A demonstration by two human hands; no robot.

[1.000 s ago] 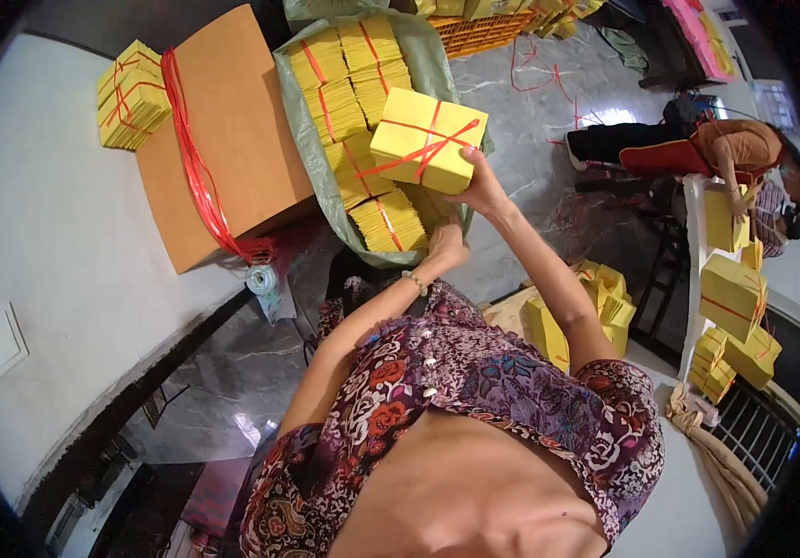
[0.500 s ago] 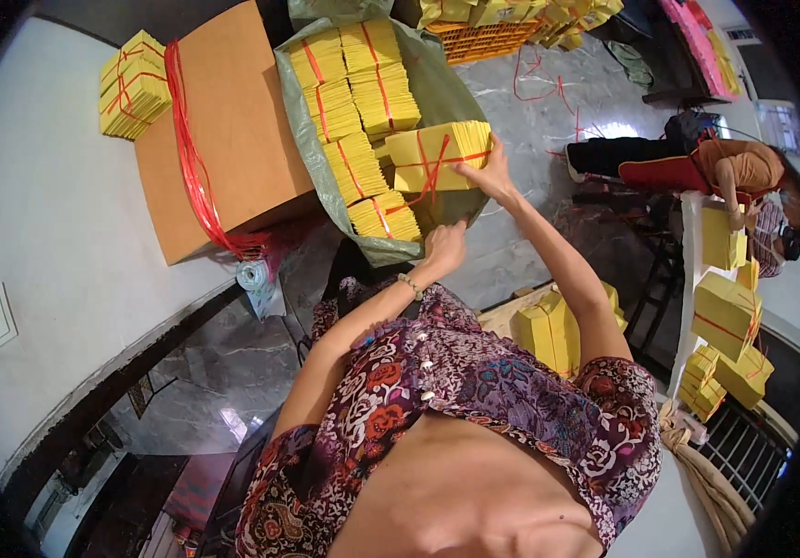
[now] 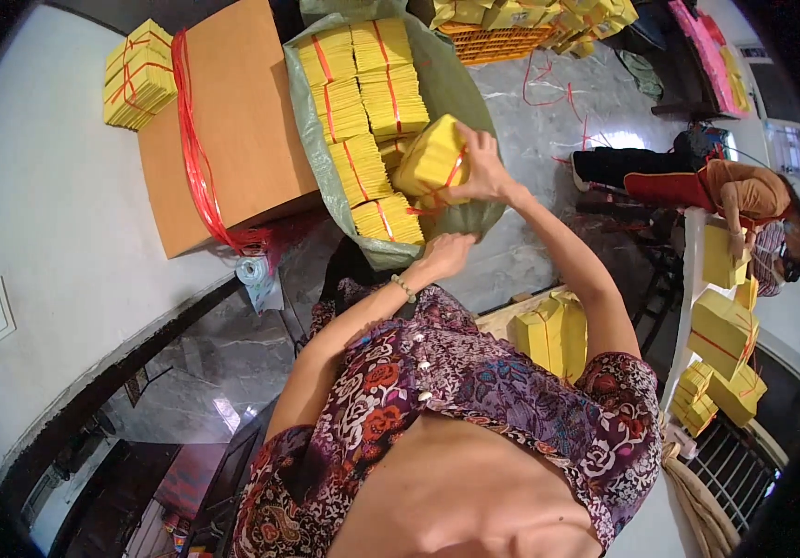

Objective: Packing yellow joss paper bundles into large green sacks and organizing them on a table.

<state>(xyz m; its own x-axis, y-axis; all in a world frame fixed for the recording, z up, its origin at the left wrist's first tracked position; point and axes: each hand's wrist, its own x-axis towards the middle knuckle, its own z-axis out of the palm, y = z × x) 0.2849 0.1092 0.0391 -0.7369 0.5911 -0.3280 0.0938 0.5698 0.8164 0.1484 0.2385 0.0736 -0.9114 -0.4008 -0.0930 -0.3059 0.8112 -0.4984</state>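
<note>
A green woven sack (image 3: 325,181) stands open in front of me, packed with tied bundles of yellow paper (image 3: 353,172) in rows. My right hand (image 3: 488,172) is closed on one more bundle of yellow paper (image 3: 432,158), bound with red string. That bundle tilts inside the sack, beside the stacked ones, with its lower part hidden. At the sack's near rim, my left hand (image 3: 446,258) grips the green material, its fingertips partly out of sight.
Left of the sack is a brown box (image 3: 242,121) with red strings (image 3: 197,158) over it and yellow bundles (image 3: 139,79) behind. An orange crate (image 3: 493,42) stands beyond. More bundles (image 3: 548,335) lie by my right elbow. At the right a person (image 3: 744,191) handles yellow bundles.
My right hand has turned the yellow bundle from lying level to a tilt and brought it lower into the sack. My left hand stays at the rim.
</note>
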